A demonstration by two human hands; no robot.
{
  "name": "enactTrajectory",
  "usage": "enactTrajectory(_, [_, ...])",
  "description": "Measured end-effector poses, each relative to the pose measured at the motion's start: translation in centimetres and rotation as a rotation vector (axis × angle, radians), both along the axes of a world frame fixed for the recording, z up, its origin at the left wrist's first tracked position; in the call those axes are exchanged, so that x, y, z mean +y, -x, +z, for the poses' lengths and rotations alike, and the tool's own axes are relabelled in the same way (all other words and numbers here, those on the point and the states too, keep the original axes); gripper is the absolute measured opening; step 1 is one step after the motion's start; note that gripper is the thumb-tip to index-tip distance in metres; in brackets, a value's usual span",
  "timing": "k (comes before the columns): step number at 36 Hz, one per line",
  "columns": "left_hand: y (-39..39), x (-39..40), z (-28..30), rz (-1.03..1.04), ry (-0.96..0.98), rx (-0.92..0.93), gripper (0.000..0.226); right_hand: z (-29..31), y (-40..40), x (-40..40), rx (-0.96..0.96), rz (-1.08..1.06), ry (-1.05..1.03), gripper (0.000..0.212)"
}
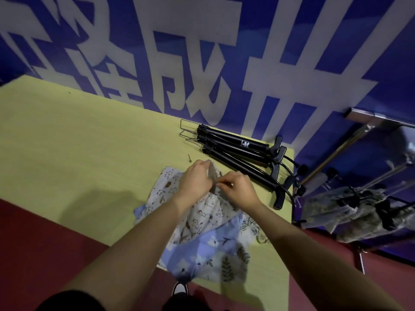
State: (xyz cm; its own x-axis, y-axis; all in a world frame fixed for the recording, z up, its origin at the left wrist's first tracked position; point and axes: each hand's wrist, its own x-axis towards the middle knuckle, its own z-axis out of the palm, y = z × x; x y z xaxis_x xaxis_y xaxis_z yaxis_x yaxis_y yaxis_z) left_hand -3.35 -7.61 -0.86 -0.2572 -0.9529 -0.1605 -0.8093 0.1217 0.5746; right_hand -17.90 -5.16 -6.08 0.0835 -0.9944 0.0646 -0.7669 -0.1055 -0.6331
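A white garment with small cartoon prints lies on the yellow-green table. My left hand and my right hand meet at its far edge, both pinching a raised fold of the fabric between fingers and thumb. A blue floral cloth and a pale leaf-print cloth lie under the garment, nearer to me, hanging over the table's front edge.
Several black clip hangers lie in a pile at the table's far right. A small metal pin lies just beyond my hands. A clothes rack with hung garments stands to the right. A blue wall with white characters stands behind.
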Motion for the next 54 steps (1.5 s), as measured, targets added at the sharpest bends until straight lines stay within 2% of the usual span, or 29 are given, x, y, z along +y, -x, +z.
enactTrajectory(5, [-1.0, -0.8, 0.4, 0.047, 0.018, 0.025, 0.057, 0.5, -0.6, -1.4, -0.052, -0.026, -0.005, 0.015])
enactTrajectory(9, [-1.9, -2.2, 0.5, 0.061, 0.029, 0.025, 0.060, 1.7, -1.0, -3.2, -0.162, -0.134, -0.018, 0.013])
enactTrajectory(14, [-2.7, -4.6, 0.8, 0.089, 0.070, -0.011, 0.056, 2.7, -1.4, -6.3, -0.185, -0.206, 0.010, 0.015])
enactTrajectory(18, [-3.1, -6.6, 0.8, 0.124, 0.135, -0.033, 0.048, 1.9, -0.5, -9.1, -0.061, -0.285, -0.080, 0.022])
enactTrajectory(24, [-3.2, -9.0, 0.1, 0.157, 0.149, -0.099, 0.035, -0.4, 1.4, -11.8, 0.371, -0.266, -0.307, 0.040])
enactTrajectory(29, [-3.3, -11.2, -1.1, 0.144, 0.124, -0.108, 0.033, -2.5, 1.7, -13.6, 0.489, -0.219, -0.394, 0.056])
enactTrajectory(34, [-3.1, -12.6, -2.1, 0.091, 0.076, -0.131, 0.036, -3.7, 1.5, -14.3, 0.657, -0.110, -0.406, 0.042])
enactTrajectory(37, [-2.8, -13.2, -2.5, 0.056, 0.074, -0.152, 0.038, -4.0, 1.5, -14.7, 0.663, -0.098, -0.419, 0.043])
enactTrajectory(43, [-2.8, -13.3, -2.7, -0.007, 0.063, -0.202, 0.042, -3.1, 2.4, -14.3, 0.588, -0.074, -0.330, 0.062])
enactTrajectory(48, [-3.2, -12.4, -2.1, -0.053, 0.053, -0.233, 0.045, -0.8, 2.6, -13.6, 0.505, -0.100, -0.170, 0.055])
enactTrajectory(54, [-3.6, -10.7, -0.7, -0.034, 0.056, -0.182, 0.046, 2.3, 2.6, -12.0, 0.487, -0.116, -0.043, 0.046])
